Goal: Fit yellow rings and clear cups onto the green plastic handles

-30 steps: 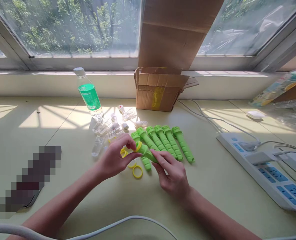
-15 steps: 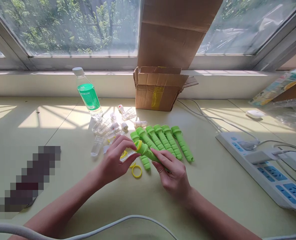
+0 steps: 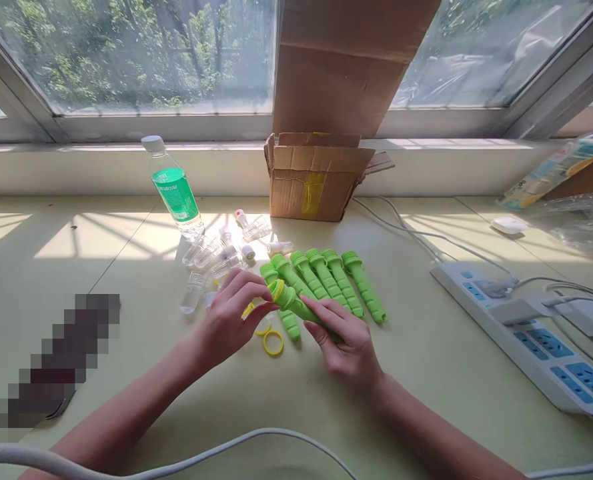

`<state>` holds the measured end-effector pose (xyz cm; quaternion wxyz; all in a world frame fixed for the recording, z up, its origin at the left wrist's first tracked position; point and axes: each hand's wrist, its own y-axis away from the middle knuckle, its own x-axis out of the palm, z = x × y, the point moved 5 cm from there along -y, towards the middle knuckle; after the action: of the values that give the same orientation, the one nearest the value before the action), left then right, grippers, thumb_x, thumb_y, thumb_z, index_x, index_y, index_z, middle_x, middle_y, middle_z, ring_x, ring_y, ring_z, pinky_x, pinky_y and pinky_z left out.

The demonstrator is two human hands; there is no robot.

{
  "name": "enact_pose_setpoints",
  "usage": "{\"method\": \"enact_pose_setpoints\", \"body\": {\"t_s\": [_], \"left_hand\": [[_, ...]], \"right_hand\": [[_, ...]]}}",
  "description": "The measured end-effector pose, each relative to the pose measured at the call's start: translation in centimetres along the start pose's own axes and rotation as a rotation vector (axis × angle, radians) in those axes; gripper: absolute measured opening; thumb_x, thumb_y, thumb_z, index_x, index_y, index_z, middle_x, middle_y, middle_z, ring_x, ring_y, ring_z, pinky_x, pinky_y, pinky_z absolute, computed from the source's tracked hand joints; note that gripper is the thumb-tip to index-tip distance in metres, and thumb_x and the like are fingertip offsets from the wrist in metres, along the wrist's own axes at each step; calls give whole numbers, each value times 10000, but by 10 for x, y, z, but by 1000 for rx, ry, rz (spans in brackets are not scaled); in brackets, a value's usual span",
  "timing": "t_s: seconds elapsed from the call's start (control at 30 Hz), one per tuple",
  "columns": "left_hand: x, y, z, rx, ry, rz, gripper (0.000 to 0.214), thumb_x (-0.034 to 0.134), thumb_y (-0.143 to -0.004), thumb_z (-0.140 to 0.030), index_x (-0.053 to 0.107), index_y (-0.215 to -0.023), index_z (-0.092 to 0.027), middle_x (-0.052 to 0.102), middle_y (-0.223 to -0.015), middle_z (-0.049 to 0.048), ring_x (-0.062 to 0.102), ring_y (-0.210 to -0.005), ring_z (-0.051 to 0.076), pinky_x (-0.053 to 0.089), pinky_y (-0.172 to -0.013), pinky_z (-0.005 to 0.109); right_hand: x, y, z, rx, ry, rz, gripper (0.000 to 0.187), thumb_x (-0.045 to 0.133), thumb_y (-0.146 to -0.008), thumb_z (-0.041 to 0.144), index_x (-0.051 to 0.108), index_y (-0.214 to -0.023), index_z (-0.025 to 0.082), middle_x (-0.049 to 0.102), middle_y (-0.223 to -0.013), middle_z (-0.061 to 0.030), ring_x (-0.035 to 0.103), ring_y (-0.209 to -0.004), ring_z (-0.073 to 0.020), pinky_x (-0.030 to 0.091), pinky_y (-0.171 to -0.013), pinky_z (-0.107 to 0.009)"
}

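Observation:
My right hand is closed around the body of a green plastic tube with a threaded mouth, held tilted over the table. At that mouth, the fingers of my left hand pinch a yellow ring, which sits around the tube's end. Several similar green tubes lie side by side just beyond my hands. Below the held tube, a loose yellow ring rests on the table, with more rings partly hidden by my left hand. Clear ribbed plastic pieces are heaped beyond my left hand.
A water bottle with a green label stands behind the clear pieces. Near the window is an open cardboard box. On the right lies a power strip with plugs and cords. A pixelated dark object is at left; a white cable crosses in front.
Both hands keep nearly the same grip on the green tube and yellow ring. The whole view has shifted very slightly.

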<state>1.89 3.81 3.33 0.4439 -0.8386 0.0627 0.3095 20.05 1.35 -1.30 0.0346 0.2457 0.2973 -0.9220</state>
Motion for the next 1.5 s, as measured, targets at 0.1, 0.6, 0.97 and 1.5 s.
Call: {"method": "enact_pose_setpoints", "body": {"t_s": [0.1, 0.6, 0.97, 1.5], "left_hand": [[-3, -1, 2, -23, 35, 2, 105, 643, -806, -165, 552, -850, -189, 580, -818, 33, 536, -792, 150, 499, -682, 285], [-4, -1, 0, 19, 30, 41, 109, 627, -806, -128, 551, -851, -190, 587, -819, 40, 526, -792, 155, 493, -678, 281], [-1, 0, 5, -57, 90, 117, 89, 570, -839, -126, 515, -864, -191, 589, -882, 52, 551, -841, 163, 505, -717, 311], [10, 9, -5, -100, 108, -35, 327, 753, -715, -216, 491, -908, -187, 591, -1141, 117, 571, -1063, 221, 518, -848, 395]], "right_hand": [[0, 0, -1, 21, -25, 9, 372, 543, -865, 133, 603, -1225, 210, 644, -945, -76, 625, -811, -177, 530, -678, -288], [1, 4, -15, 312, -245, 49, 309, 605, -843, 265, 675, -1137, 197, 685, -780, -49, 625, -655, -172, 508, -549, -278], [9, 10, -25, 648, -649, 79, 408, 657, -798, 389, 673, -1130, 152, 583, -591, -4, 363, -416, -70, 278, -375, -219], [17, 10, -17, 682, -751, 170, 381, 680, -771, 363, 630, -1072, 135, 633, -637, -10, 426, -396, -63, 312, -360, -200]]}}
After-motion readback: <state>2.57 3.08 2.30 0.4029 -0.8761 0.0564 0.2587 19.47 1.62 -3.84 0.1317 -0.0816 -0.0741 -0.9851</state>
